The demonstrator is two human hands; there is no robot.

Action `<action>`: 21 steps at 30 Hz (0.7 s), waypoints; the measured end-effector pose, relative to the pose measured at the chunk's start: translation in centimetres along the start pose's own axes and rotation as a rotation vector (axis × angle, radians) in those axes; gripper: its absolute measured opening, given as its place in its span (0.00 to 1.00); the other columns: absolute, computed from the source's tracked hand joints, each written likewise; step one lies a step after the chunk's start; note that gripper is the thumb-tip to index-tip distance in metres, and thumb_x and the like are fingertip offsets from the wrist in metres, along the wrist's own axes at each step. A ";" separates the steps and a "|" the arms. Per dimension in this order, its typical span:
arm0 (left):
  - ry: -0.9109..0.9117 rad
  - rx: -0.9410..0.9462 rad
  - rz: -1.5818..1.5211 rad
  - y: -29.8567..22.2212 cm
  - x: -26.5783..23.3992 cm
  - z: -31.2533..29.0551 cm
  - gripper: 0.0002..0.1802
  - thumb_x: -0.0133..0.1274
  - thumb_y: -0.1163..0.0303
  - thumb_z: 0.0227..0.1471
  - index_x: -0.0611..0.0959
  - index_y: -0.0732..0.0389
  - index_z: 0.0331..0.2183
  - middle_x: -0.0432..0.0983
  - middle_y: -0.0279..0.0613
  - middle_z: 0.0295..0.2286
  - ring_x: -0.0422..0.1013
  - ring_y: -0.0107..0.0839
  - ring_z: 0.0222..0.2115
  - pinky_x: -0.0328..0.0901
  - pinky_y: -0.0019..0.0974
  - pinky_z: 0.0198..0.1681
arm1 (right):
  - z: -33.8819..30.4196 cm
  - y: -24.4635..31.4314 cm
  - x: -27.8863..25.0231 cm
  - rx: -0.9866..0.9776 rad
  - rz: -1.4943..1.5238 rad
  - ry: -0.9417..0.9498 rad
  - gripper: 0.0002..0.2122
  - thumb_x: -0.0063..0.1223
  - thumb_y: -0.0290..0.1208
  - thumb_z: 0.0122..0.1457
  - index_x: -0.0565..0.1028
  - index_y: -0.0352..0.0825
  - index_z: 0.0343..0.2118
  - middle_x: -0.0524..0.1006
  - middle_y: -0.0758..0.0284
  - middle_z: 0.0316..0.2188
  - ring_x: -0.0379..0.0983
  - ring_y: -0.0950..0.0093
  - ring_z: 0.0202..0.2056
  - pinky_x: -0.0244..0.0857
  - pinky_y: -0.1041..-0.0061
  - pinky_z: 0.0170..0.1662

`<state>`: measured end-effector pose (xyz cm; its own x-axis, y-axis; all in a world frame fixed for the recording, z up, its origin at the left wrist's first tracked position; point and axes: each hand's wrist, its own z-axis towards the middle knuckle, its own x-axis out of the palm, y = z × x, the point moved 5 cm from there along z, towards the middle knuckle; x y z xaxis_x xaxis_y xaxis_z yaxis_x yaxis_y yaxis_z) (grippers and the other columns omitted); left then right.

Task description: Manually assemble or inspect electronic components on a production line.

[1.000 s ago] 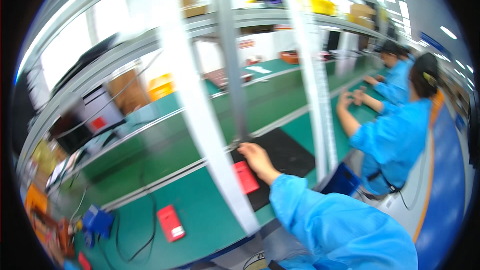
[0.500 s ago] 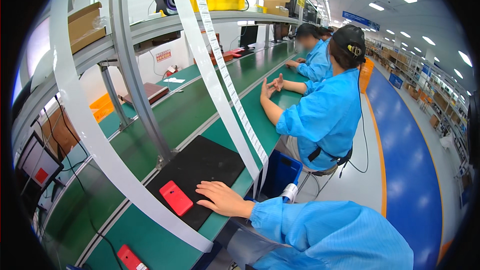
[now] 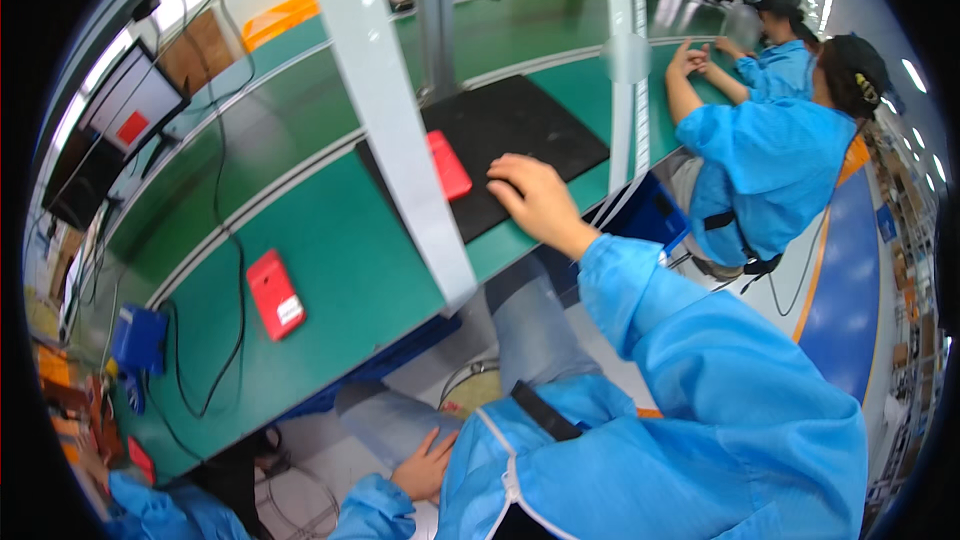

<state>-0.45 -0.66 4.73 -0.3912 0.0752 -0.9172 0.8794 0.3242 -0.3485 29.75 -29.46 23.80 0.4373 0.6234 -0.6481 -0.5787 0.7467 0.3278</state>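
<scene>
My right hand (image 3: 540, 202) rests at the near edge of a black mat (image 3: 520, 120), fingers slightly bent and apart, holding nothing. Just left of it lies a red phone-like case (image 3: 450, 168), partly hidden behind a hanging white strip. My left hand (image 3: 427, 464) lies on my thigh with its fingers spread and nothing in it. Farther left on the green bench is a second red phone-like case (image 3: 273, 292), with a white label at its near end.
White strips (image 3: 400, 140) hang in front of the bench (image 3: 340, 210). A dark cable trails from a blue device (image 3: 139, 340) at the left. Blue bins sit beneath the bench edge. Co-workers in blue sit at the right; another person's sleeve (image 3: 165, 510) shows at lower left.
The view has swung down and to the left, bringing my left hand and lap into sight. My right hand stays by the mat, its fingers now a little more bent.
</scene>
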 end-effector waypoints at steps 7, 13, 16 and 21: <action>0.089 -0.053 0.116 -1.1 -0.5 -0.2 0.56 0.62 0.44 0.26 0.63 0.62 0.56 0.53 0.50 0.57 0.42 0.45 0.62 0.34 0.58 0.62 | -0.7 0.4 1.6 0.074 -0.030 0.090 0.10 0.51 0.34 0.56 0.76 0.34 0.37 0.74 0.64 0.43 0.67 0.66 0.49 0.57 0.69 0.53; 0.105 -0.042 0.213 -1.5 -0.6 0.0 0.53 0.60 0.45 0.29 0.64 0.62 0.56 0.54 0.50 0.57 0.42 0.45 0.62 0.34 0.58 0.62 | -0.3 0.5 -0.4 -0.050 0.019 -0.044 0.08 0.55 0.31 0.51 0.76 0.32 0.30 0.76 0.60 0.34 0.72 0.60 0.39 0.65 0.65 0.43; 0.019 -0.067 0.131 -1.2 0.6 0.2 0.31 0.42 0.61 0.49 0.65 0.60 0.55 0.56 0.50 0.56 0.46 0.44 0.61 0.41 0.58 0.61 | -0.7 0.2 -0.6 -0.007 0.048 -0.056 0.10 0.57 0.30 0.48 0.76 0.33 0.33 0.75 0.58 0.36 0.71 0.58 0.42 0.65 0.63 0.46; 0.163 -0.103 0.004 1.1 4.3 0.3 0.32 0.44 0.61 0.48 0.66 0.62 0.55 0.56 0.50 0.56 0.46 0.49 0.60 0.39 0.59 0.61 | -1.1 1.5 0.6 0.016 0.012 -0.043 0.15 0.50 0.36 0.57 0.71 0.32 0.44 0.71 0.58 0.47 0.62 0.61 0.54 0.54 0.62 0.57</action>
<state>-1.02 -0.30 0.34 -0.4342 0.2259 -0.8720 0.8518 0.4180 -0.3159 28.36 -28.28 23.13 0.4600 0.6414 -0.6140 -0.5732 0.7426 0.3463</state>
